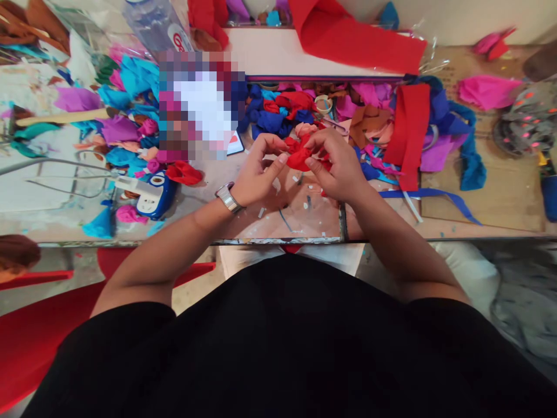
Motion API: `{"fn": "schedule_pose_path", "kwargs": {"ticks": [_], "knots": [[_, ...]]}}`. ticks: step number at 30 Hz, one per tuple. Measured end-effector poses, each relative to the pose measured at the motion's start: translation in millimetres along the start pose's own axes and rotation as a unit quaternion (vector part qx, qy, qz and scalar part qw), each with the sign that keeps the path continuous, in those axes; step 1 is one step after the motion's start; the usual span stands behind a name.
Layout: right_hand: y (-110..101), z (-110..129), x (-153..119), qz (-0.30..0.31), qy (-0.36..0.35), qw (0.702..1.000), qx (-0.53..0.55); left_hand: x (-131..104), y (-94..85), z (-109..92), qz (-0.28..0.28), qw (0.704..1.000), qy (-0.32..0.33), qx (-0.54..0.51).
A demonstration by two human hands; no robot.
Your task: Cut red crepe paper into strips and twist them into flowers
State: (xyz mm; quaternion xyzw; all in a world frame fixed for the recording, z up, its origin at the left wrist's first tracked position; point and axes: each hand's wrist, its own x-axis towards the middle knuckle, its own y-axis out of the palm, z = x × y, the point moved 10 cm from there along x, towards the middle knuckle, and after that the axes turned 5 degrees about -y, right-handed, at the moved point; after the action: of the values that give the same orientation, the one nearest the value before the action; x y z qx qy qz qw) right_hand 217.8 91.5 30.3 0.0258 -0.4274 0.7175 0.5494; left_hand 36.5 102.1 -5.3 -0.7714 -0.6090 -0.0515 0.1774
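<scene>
Between my hands is a gathered piece of red crepe paper, crumpled and folded, held just above the table near its front edge. My left hand pinches its left side with thumb and curled fingers; a metal watch is on that wrist. On the other side my right hand grips the paper between thumb and fingers, its fingertips close to the left ones. Crumpled blue pieces and a peach piece lie just beyond the hands. Small paper scraps are scattered on the table below them.
A wide red strip lies right of my hands, by a brown cardboard sheet. Leftward are a blue-and-white power socket, a wooden-handled hammer and heaped coloured pieces. A large plastic bottle stands behind a pixelated area.
</scene>
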Motion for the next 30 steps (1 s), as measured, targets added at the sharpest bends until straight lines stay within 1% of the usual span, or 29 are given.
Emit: {"fn": "schedule_pose_path", "kwargs": {"ticks": [4, 8, 11, 15, 24, 30], "knots": [[8.2, 9.1, -0.1, 0.027, -0.041, 0.999, -0.016, -2.4, 9.3, -10.8, 0.032, 0.999, 0.023, 0.02], [10.7, 11.4, -1.8, 0.039, -0.057, 0.998, -0.015, -1.6, 17.1, -11.9, 0.064, 0.998, 0.018, -0.011], [7.4, 9.7, -2.1, 0.034, -0.056, 0.998, -0.013, 0.1, 14.0, -10.6, 0.053, 0.998, 0.012, -0.034], [3.4, 8.4, -2.1, 0.024, -0.055, 0.998, -0.013, 1.5, 8.2, -11.4, 0.035, 0.999, 0.007, -0.041], [1.8, 12.5, -2.0, 0.015, -0.059, 0.998, 0.007, 2.0, 6.8, -16.0, 0.039, 0.999, 0.002, -0.037], [0.3, 10.3, -2.3, 0.001, -0.056, 0.998, 0.0, 0.7, 9.8, -16.7, 0.052, 0.997, -0.006, -0.051]]}}
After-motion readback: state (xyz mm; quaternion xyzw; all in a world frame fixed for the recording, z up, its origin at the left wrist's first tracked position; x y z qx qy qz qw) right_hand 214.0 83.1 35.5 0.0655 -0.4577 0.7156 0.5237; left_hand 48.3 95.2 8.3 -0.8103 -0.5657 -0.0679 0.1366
